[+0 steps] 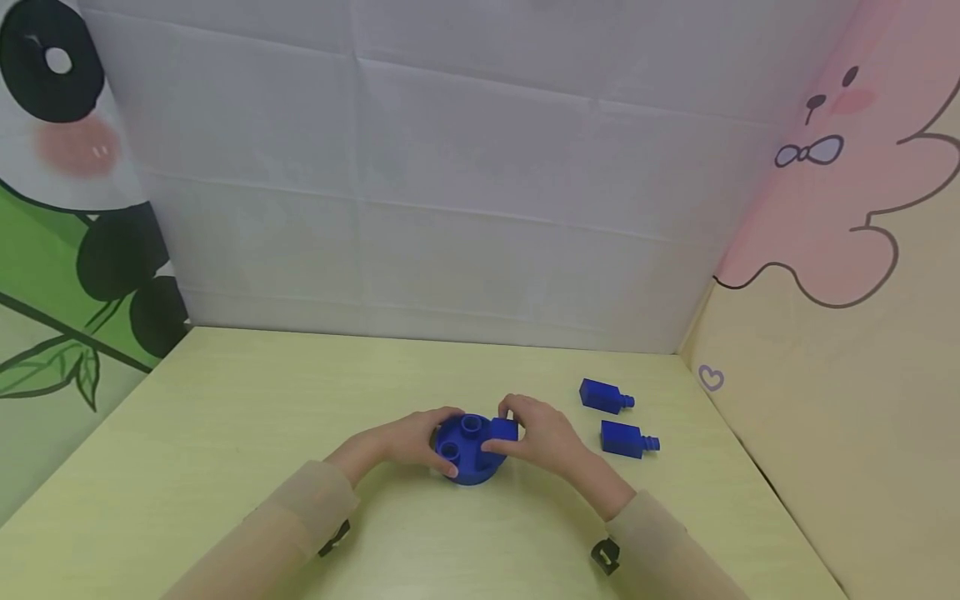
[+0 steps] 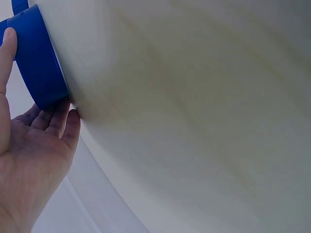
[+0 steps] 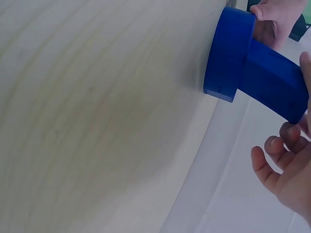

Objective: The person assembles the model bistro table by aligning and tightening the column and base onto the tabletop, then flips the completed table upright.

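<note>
My long sleeves match, both a plain pale beige and loosely cut: the left sleeve (image 1: 258,542) ends in a wide left cuff (image 1: 336,490), the right sleeve (image 1: 678,554) in a similar right cuff (image 1: 633,521). Below the left, a slim, angular black piece (image 1: 334,538) pokes out; below the right shows a chunkier black fitting (image 1: 606,556), curved like a hook. My left fingers (image 2: 71,130) and right fingers (image 3: 266,166) are bare.

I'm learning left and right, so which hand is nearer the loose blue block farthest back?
Right. The right hand is left of that loose blue block, pinching another block on the round blue base; the left hand is farther, at the base's left side.
</note>
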{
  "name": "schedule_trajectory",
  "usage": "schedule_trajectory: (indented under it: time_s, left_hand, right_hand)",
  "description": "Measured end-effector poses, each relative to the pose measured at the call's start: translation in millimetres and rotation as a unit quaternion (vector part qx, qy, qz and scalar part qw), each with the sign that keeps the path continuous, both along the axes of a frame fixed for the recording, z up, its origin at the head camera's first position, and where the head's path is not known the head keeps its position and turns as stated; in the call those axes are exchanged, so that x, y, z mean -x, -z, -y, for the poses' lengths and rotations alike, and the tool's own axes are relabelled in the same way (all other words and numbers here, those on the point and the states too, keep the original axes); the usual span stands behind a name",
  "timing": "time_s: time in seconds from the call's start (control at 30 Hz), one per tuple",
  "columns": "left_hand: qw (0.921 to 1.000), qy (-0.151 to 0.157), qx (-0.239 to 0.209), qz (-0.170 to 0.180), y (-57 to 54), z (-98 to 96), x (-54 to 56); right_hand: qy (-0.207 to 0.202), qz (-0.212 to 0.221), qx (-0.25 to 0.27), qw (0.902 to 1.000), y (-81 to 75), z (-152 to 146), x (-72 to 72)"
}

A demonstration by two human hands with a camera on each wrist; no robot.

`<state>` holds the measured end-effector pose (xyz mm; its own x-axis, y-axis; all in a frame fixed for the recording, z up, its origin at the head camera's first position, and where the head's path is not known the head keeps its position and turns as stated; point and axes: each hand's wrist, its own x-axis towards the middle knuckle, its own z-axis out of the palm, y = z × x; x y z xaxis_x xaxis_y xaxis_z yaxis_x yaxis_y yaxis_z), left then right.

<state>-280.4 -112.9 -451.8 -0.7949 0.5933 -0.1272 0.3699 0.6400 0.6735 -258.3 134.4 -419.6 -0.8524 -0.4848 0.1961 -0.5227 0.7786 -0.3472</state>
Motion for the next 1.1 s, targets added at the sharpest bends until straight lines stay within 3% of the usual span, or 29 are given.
schedule_trajectory:
  time_s: [0.13, 0.27, 0.43, 0.6, 0.7, 0.93, 1.1]
  left_hand:
    - [1.0000, 0.001, 0.000, 0.000, 1.2, 0.4, 1.1]
    - [1.0000, 0.001, 0.001, 0.001, 2.1, 0.3, 2.1]
    - [0.9999, 0.008, -0.011, 0.002, 1.7, 0.2, 2.2]
    - [0.9998, 0.013, -0.015, 0.001, 2.3, 0.7, 2.5]
    - [0.9998, 0.016, -0.012, -0.001, 3.0, 1.1, 2.8]
    - [0.9999, 0.014, -0.009, 0.002, 3.6, 0.3, 3.5]
    - [0.9999, 0.013, -0.010, -0.002, 3.8, 0.5, 3.5]
  right_hand:
    - [-0.023, -0.012, -0.009, 0.9996, -3.1, -4.8, -0.3]
    - [-0.079, 0.016, 0.019, 0.9966, -7.3, -13.2, 2.3]
    - [-0.177, 0.057, 0.042, 0.9815, -12.2, -23.1, 6.6]
    - [-0.253, 0.027, 0.022, 0.9668, -12.6, -28.0, 10.2]
    - [-0.266, 0.016, 0.012, 0.9638, -11.9, -29.1, 11.5]
    - [-0.244, 0.026, -0.004, 0.9695, -9.8, -29.0, 13.5]
    - [-0.234, 0.006, -0.008, 0.9721, -7.6, -26.6, 14.2]
